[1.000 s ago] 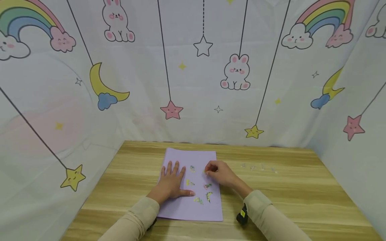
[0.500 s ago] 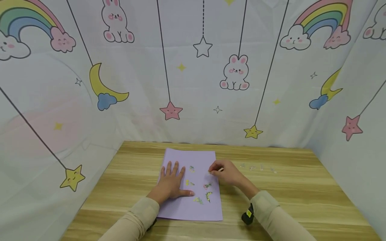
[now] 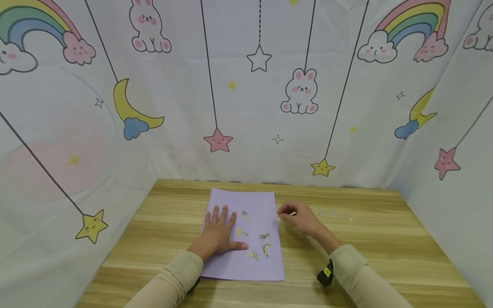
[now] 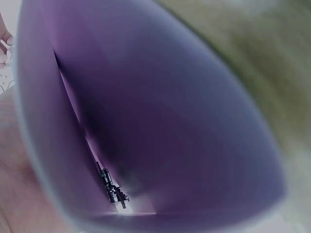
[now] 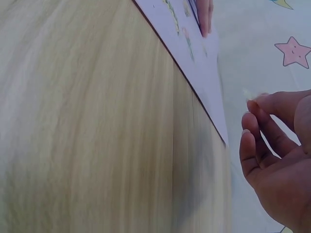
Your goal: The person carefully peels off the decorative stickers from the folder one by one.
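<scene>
A purple folder or booklet (image 3: pixel 227 267) lies on the wooden table, bearing several small flower stickers (image 3: pixel 264 236). My left hand (image 3: pixel 216 235) rests on its left half, fingers spread and straight. Just past the folder's right edge, my right hand (image 3: pixel 302 218) pinches a tiny pale, see-through piece (image 5: pixel 247 93) between thumb and forefinger, its kind too blurred to tell. In the right wrist view the other fingers of the right hand are loosely curled. The left wrist view looks between the folder's purple leaves (image 4: pixel 184 121).
Several small clear pieces (image 3: pixel 334 213) lie on the table (image 3: pixel 369 248) right of the right hand. A white cloth (image 3: pixel 254 102) printed with stars and rabbits hangs behind the table and along its sides. A black device (image 3: pixel 325 274) is strapped at the right wrist.
My right hand has moved rightward from above the folder to beyond its right edge, with fingertips still pinched. The left hand stays in place. The leftmost clear piece on the table is now out of sight.
</scene>
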`<state>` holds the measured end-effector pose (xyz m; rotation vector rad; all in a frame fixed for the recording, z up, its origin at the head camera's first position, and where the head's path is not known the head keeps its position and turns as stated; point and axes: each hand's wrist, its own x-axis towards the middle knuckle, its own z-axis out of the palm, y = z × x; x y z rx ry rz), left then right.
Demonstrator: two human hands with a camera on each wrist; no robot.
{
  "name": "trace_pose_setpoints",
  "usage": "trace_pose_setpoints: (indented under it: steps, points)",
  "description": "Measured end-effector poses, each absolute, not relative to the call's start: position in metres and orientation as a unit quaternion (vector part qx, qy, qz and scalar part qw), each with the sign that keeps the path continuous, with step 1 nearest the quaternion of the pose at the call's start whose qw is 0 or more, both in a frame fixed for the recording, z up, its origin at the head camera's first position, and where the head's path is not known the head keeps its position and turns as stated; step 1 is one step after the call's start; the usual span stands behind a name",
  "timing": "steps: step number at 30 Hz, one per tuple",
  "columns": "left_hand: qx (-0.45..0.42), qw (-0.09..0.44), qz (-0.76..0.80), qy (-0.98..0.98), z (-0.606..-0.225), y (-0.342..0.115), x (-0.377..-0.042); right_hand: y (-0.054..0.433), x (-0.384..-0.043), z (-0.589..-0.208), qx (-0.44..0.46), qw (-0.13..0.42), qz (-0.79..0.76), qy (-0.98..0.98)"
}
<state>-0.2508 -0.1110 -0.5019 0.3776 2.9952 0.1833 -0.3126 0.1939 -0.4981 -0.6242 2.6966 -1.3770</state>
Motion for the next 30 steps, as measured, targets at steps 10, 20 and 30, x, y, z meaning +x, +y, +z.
trace_pose_setpoints:
  steps: [10,20,30]
  points:
    - [0.127,0.064,0.065,0.988,-0.502,-0.111,-0.25,0.214,-0.313,-0.494,-0.18,0.005,-0.462,0.868]
    - [0.13,0.058,0.065,0.988,-0.5,-0.112,-0.251,0.242,-0.317,-0.489,-0.165,-0.019,-0.425,0.89]
    - [0.132,0.061,0.071,0.987,-0.502,-0.113,-0.252,0.276,-0.315,-0.491,-0.151,-0.047,-0.407,0.9]
